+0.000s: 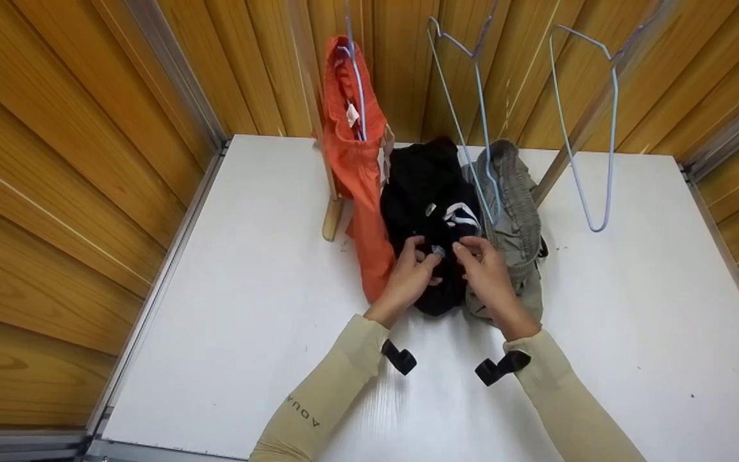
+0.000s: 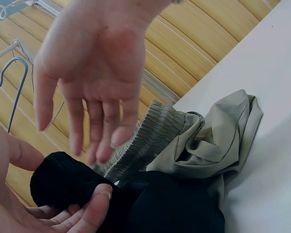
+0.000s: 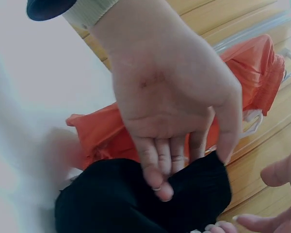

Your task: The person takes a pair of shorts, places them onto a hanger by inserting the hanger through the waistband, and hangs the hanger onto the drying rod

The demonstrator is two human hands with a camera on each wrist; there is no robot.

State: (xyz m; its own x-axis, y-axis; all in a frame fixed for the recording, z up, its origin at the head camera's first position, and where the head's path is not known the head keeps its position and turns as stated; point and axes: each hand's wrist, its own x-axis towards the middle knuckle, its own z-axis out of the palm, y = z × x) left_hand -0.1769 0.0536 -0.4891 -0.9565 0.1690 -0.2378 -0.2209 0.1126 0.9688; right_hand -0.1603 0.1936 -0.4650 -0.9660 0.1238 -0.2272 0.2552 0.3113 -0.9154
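On the white table, a bunched black garment (image 1: 424, 173) lies between orange trousers (image 1: 363, 160) and grey-green trousers (image 1: 517, 218). It has a white-striped patch (image 1: 462, 218). My left hand (image 1: 411, 273) holds a fold of its cloth, thumb on one side and fingers on the other, as the left wrist view shows up close. Across from it, my right hand (image 1: 485, 273) is beside the striped patch. In the left wrist view the right hand (image 2: 97, 82) has loosely extended fingers, thumb apart, with no cloth between them.
The orange trousers hang from a hanger (image 1: 360, 96) at the left, their leg reaching the table. Two bare wire hangers, a middle one (image 1: 485, 115) and a right one (image 1: 612, 128), hang at the back. Wooden posts and a wood-panelled wall (image 1: 254, 70) stand behind.
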